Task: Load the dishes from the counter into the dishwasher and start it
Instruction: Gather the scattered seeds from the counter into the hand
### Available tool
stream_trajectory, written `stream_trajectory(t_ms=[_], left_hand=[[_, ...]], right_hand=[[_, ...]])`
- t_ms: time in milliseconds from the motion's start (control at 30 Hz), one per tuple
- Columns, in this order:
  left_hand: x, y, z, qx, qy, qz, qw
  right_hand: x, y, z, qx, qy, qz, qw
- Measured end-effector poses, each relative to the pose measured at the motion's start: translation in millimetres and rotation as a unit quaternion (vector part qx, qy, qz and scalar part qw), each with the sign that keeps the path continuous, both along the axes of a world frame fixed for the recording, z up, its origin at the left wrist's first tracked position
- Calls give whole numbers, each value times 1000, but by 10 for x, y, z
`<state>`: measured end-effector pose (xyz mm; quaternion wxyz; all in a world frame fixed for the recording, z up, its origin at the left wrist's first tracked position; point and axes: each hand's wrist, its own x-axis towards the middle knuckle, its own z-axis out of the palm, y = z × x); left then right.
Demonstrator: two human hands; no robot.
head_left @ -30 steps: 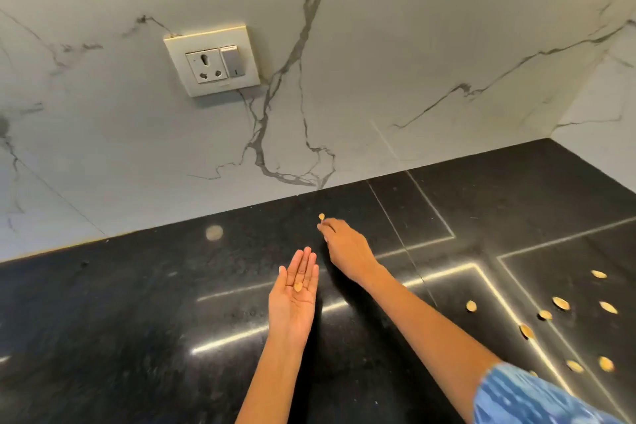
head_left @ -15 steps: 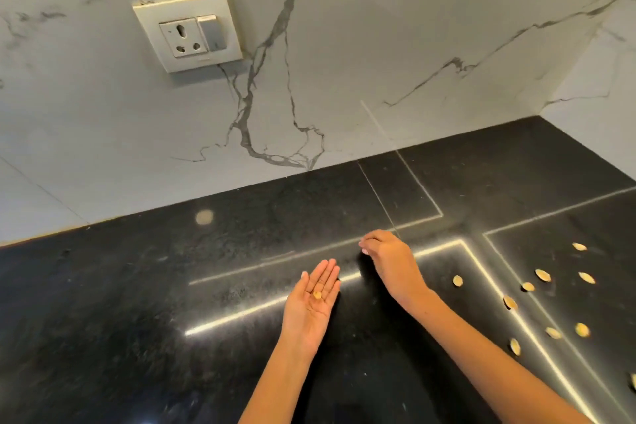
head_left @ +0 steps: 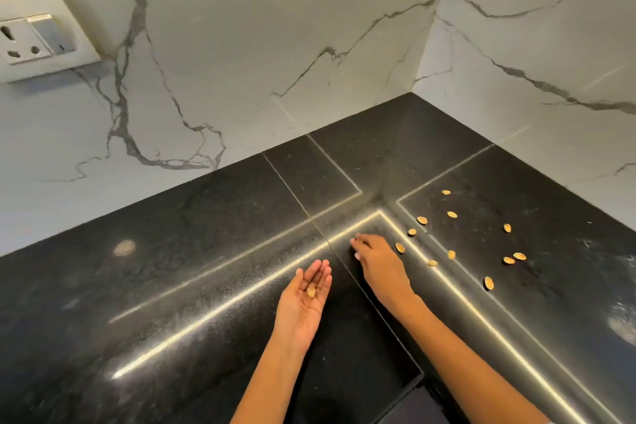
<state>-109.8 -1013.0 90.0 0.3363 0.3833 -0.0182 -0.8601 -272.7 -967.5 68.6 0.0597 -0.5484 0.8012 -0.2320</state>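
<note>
No dishes and no dishwasher are in view. My left hand [head_left: 303,306] lies palm up over the black counter [head_left: 172,268], fingers straight, with one tan nut shell [head_left: 311,291] resting on the palm. Just to its right, my right hand [head_left: 378,262] hovers palm down with its fingertips curled together, as if pinching a small shell that I cannot see. Several more nut shells [head_left: 451,254] lie scattered on the counter to the right of that hand; the nearest shell [head_left: 400,247] is beside its knuckles.
White marble walls meet in a corner [head_left: 416,86] behind the counter. A wall socket with a switch [head_left: 34,38] sits at the far left. The counter's front edge [head_left: 409,389] shows at the bottom. White smudges [head_left: 623,327] mark the counter at the right.
My right hand took the lone shell near the back wall and drew back toward my left hand, fingers curled. The view swung right, showing more shells and the wall corner.
</note>
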Motion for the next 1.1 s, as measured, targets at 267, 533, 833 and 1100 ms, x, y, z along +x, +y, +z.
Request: stream_trajectory(t_ms=[267,533,833,1100], left_hand=[[-109,113,-42,-10,-21,-64,998],[-429,241,34,16,-18,-77,997],[-588,343,-62,-1,-7,-159,987],[-890,514,46,32,39,-177,983]], right_hand=[[210,410,173,-136,26,39,990],[19,809,97,-158,33,-60,985],[-158,1114,-25,-78,26,-131,988],[-18,981,336,-196,-8,-87,977]])
